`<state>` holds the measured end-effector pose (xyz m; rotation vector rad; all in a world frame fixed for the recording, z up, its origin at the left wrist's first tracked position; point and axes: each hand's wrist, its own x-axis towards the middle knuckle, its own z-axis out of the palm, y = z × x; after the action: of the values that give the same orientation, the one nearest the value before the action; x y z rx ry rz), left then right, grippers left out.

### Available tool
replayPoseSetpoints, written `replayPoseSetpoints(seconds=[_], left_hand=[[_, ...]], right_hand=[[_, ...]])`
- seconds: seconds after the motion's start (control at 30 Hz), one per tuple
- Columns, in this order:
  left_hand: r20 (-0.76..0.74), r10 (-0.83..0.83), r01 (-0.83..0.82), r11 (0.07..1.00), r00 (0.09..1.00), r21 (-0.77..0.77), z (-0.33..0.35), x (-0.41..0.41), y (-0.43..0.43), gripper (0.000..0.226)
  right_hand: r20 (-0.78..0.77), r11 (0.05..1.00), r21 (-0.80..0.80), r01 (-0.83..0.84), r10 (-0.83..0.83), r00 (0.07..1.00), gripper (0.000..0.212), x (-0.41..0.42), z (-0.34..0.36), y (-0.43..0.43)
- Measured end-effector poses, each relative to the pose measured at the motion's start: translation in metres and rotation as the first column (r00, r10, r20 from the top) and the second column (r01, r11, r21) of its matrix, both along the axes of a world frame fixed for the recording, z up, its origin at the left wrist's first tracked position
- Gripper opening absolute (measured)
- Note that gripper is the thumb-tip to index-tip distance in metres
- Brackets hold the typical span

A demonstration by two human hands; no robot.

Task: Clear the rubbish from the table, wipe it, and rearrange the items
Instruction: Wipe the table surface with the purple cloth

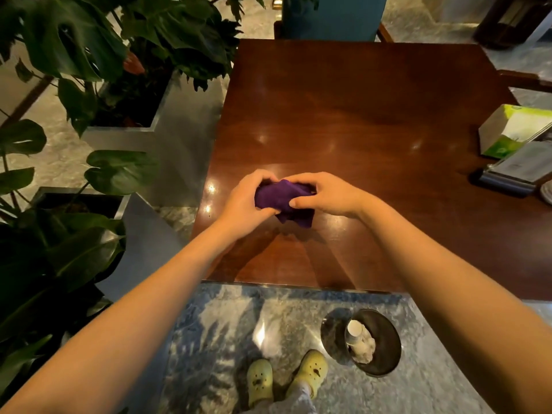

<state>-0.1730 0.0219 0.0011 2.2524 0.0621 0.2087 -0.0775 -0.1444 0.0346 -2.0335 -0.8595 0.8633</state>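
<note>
A bunched purple cloth (282,200) is held just above the near left part of the dark wooden table (358,109). My left hand (243,201) grips its left side and my right hand (327,194) grips its right side, thumbs pressed into the fabric. A corner of the cloth hangs down toward the tabletop. On the floor in front of the table stands a round dark bin (385,343) with a paper cup (355,331) and crumpled tissue inside.
A green and white tissue box (513,130) and a metal menu holder (513,171) sit at the table's right edge. Large leafy plants in metal planters (134,121) line the left side. A teal chair (331,16) stands beyond the far edge.
</note>
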Motion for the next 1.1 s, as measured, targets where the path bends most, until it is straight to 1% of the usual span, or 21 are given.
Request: replayPoseSetpoints(seconds=[0.03, 0.07, 0.1, 0.13, 0.17, 0.2, 0.23, 0.3, 0.33, 0.37, 0.4, 0.47, 0.53, 0.57, 0.6, 0.67, 0.73, 0.8, 0.87, 1.0, 1.1], left_hand=[[-0.001, 0.000, 0.000, 0.999, 1.000, 0.037, -0.006, -0.002, 0.000, 0.051], [-0.005, -0.003, 0.004, 0.997, 1.000, 0.078, -0.012, -0.006, 0.002, 0.054], [-0.016, -0.009, 0.010, 0.994, 1.000, 0.105, -0.019, -0.011, 0.005, 0.056], [-0.046, -0.014, 0.019, 0.993, 0.999, 0.118, -0.025, -0.017, 0.010, 0.056], [-0.088, -0.012, 0.024, 0.991, 0.996, 0.130, -0.033, -0.026, 0.017, 0.057], [-0.128, 0.004, 0.018, 0.986, 0.992, 0.165, -0.042, -0.038, 0.027, 0.057], [-0.165, 0.047, -0.007, 0.972, 0.985, 0.234, -0.053, -0.052, 0.035, 0.058], [-0.211, 0.214, -0.123, 0.918, 0.954, 0.377, -0.076, -0.090, 0.049, 0.057], [-0.241, 0.301, -0.179, 0.888, 0.923, 0.423, -0.087, -0.111, 0.051, 0.057], [-0.284, 0.358, -0.203, 0.866, 0.889, 0.456, -0.098, -0.132, 0.051, 0.059], [-0.322, 0.383, -0.200, 0.854, 0.866, 0.480, -0.109, -0.151, 0.049, 0.065], [-0.350, 0.375, -0.171, 0.853, 0.858, 0.494, -0.125, -0.173, 0.045, 0.081], [-0.346, 0.362, -0.157, 0.852, 0.866, 0.500, -0.135, -0.178, 0.049, 0.082], [-0.347, 0.360, -0.157, 0.855, 0.866, 0.495, -0.136, -0.178, 0.050, 0.079], [-0.352, 0.359, -0.158, 0.859, 0.864, 0.488, -0.135, -0.177, 0.051, 0.077], [-0.341, 0.348, -0.154, 0.862, 0.873, 0.484, -0.133, -0.176, 0.052, 0.074], [-0.312, 0.340, -0.169, 0.868, 0.887, 0.466, -0.133, -0.176, 0.052, 0.069], [-0.316, 0.333, -0.183, 0.889, 0.888, 0.420, -0.130, -0.175, 0.051, 0.066], [-0.304, 0.326, -0.175, 0.884, 0.895, 0.433, -0.129, -0.174, 0.051, 0.065], [-0.340, 0.335, -0.143, 0.864, 0.879, 0.483, -0.132, -0.175, 0.052, 0.073], [-0.316, 0.344, -0.160, 0.859, 0.884, 0.487, -0.131, -0.173, 0.049, 0.080]], right_hand=[[0.120, 1.000, -0.018, 0.016, -0.014, 0.993, 0.043, -0.002, -0.008, 0.002], [0.263, 0.999, -0.022, 0.047, -0.040, 0.964, 0.043, -0.006, -0.019, 0.005], [0.389, 0.996, -0.006, 0.086, -0.077, 0.918, 0.044, -0.013, -0.032, 0.007], [0.467, 0.994, 0.011, 0.112, -0.104, 0.878, 0.044, -0.022, -0.047, 0.007], [0.502, 0.993, 0.006, 0.116, -0.103, 0.858, 0.044, -0.034, -0.062, 0.006], [0.533, 0.995, -0.028, 0.098, -0.068, 0.843, 0.043, -0.046, -0.077, 0.005], [0.569, 0.994, -0.088, 0.070, -0.008, 0.822, 0.041, -0.059, -0.091, 0.004], [0.652, 0.978, -0.202, 0.051, 0.096, 0.752, 0.040, -0.078, -0.110, 0.004], [0.684, 0.974, -0.218, 0.067, 0.103, 0.722, 0.042, -0.081, -0.115, 0.006], [0.706, 0.977, -0.195, 0.081, 0.083, 0.703, 0.042, -0.080, -0.118, 0.010], [0.706, 0.984, -0.157, 0.079, 0.056, 0.706, 0.040, -0.076, -0.120, 0.015], [0.633, 0.992, -0.117, 0.041, 0.043, 0.773, 0.037, -0.069, -0.125, 0.023], [0.524, 0.991, -0.132, 0.032, 0.042, 0.851, 0.037, -0.071, -0.131, 0.027], [0.508, 0.991, -0.130, 0.041, 0.032, 0.861, 0.039, -0.078, -0.134, 0.028], [0.525, 0.992, -0.118, 0.041, 0.027, 0.851, 0.042, -0.087, -0.137, 0.030], [0.614, 0.994, -0.102, 0.037, 0.034, 0.788, 0.047, -0.113, -0.142, 0.041], [0.664, 0.987, -0.156, 0.024, 0.087, 0.742, 0.052, -0.140, -0.145, 0.062], [0.693, 0.978, -0.208, 0.015, 0.136, 0.708, 0.061, -0.154, -0.147, 0.086], [0.710, 0.971, -0.240, 0.014, 0.165, 0.685, 0.061, -0.150, -0.150, 0.107], [0.661, 0.967, -0.254, 0.018, 0.160, 0.733, 0.056, -0.108, -0.144, 0.145], [0.677, 0.968, -0.251, 0.017, 0.164, 0.717, 0.056, -0.102, -0.143, 0.150]])
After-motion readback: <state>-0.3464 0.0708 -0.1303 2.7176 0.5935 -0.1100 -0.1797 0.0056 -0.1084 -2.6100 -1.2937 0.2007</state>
